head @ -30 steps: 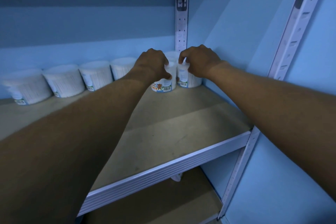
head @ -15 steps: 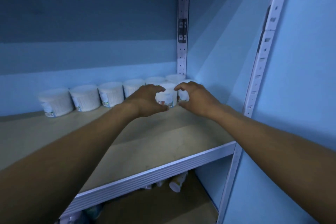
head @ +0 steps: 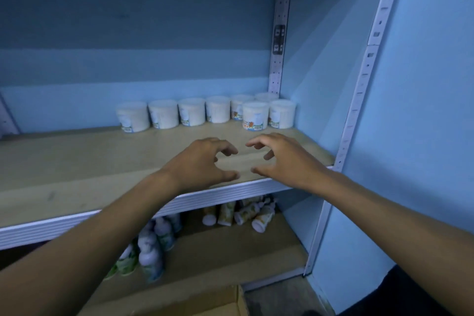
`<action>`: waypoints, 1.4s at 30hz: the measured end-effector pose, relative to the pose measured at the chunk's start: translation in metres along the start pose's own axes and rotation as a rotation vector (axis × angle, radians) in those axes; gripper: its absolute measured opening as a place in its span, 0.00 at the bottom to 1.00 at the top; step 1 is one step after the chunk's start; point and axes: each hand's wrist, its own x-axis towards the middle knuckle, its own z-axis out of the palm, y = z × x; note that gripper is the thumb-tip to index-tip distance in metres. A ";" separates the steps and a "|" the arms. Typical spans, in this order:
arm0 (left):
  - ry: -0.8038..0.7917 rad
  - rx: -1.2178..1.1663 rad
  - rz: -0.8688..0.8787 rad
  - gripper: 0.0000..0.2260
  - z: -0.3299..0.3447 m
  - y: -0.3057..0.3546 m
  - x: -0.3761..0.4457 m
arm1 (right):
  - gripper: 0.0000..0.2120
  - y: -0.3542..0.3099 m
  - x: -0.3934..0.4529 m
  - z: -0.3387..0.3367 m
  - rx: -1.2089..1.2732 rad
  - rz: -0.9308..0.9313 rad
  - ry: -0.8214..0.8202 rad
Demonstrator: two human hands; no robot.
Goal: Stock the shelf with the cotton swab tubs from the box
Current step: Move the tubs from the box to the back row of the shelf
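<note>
With the left hand (head: 202,161) and right hand (head: 279,159) released and empty above the shelf (head: 77,161) front edge, reach down to the box (head: 205,305) for more tubs (head: 256,115), extending the front row leftward from the right rear corner.

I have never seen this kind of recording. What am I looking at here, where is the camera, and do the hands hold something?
There is no machine here. A person wears a wide-angle camera on the head, so the single picture looks forward and down along both arms.

The left hand and the right hand hang above the front of the wooden shelf. Their fingers are loosely curled, and neither hand holds anything.

At the back of the shelf stand white cotton swab tubs in a row along the blue wall. Two more tubs stand in front of that row, near the right corner, side by side.

On the lower shelf are bottles: some upright on the left, others lying on their sides further right. At the bottom edge you see a corner of a cardboard box.
</note>
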 end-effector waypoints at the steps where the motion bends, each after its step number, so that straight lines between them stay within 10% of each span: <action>1: 0.002 -0.027 0.000 0.21 0.003 0.000 -0.012 | 0.25 -0.005 -0.009 0.005 0.010 0.003 -0.008; 30: -0.720 -0.226 -0.622 0.35 0.250 -0.068 -0.226 | 0.33 -0.010 -0.202 0.263 -0.029 0.339 -0.836; 42: -0.815 -0.159 -0.615 0.41 0.321 -0.076 -0.247 | 0.42 -0.008 -0.219 0.314 -0.117 0.359 -0.958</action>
